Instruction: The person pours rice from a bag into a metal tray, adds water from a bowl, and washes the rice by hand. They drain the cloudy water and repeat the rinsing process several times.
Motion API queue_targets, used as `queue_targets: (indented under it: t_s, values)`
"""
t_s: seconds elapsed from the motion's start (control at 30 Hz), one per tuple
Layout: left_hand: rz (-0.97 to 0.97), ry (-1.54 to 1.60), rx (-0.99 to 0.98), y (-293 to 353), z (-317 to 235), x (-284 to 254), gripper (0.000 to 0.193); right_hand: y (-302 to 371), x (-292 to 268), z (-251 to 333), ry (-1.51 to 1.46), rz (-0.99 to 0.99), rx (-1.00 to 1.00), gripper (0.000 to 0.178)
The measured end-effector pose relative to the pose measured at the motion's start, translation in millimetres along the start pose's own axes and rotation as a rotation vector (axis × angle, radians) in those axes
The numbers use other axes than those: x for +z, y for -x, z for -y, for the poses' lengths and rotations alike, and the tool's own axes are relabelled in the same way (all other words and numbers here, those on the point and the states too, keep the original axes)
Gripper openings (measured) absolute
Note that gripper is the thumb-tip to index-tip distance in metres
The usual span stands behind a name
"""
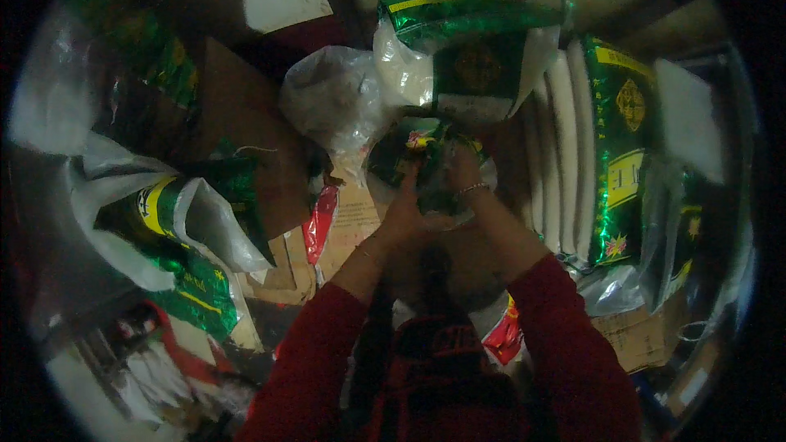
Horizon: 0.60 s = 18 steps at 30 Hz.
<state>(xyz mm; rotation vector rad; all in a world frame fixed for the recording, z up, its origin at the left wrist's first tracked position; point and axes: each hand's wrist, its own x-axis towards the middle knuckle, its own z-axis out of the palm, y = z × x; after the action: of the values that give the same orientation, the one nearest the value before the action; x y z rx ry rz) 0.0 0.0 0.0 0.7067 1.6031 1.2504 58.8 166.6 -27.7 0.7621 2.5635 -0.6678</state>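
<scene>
Both arms, in red sleeves, reach forward to a dark green, shiny plastic bag (428, 183) with clear parts along its edge. My left hand (403, 200) grips its near left side, the thumb lying toward the middle. On the right side, my right hand (467, 170) holds the same bag, a bracelet round the wrist. Dim light and blur hide most of the fingertips. Just beyond stands a large green and white sack (477, 61), its top folded over. A crumpled clear plastic bag (334, 98) lies to the left of it.
At the right is a stack of white sacks (561, 155) beside an upright green and yellow sack (626, 139). Opened green bags (188, 274) lie at the left, near brown cardboard (348, 221) and a red packet (320, 223). Another cardboard box (634, 336) sits at the lower right.
</scene>
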Motion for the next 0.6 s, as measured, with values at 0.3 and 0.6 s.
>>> queue_targets:
  t_s: [0.3,0.6]
  values:
    - [-0.35,-0.573,0.283,-34.3,-16.9,-18.1,0.112,-18.7,-5.1,-35.8,-0.502,-0.058,0.099,0.052]
    - [-0.571,-0.255,0.127,20.5,-33.1,-32.8,0.023,136.2,-117.9,34.4,-0.557,-0.99,-0.22,0.037]
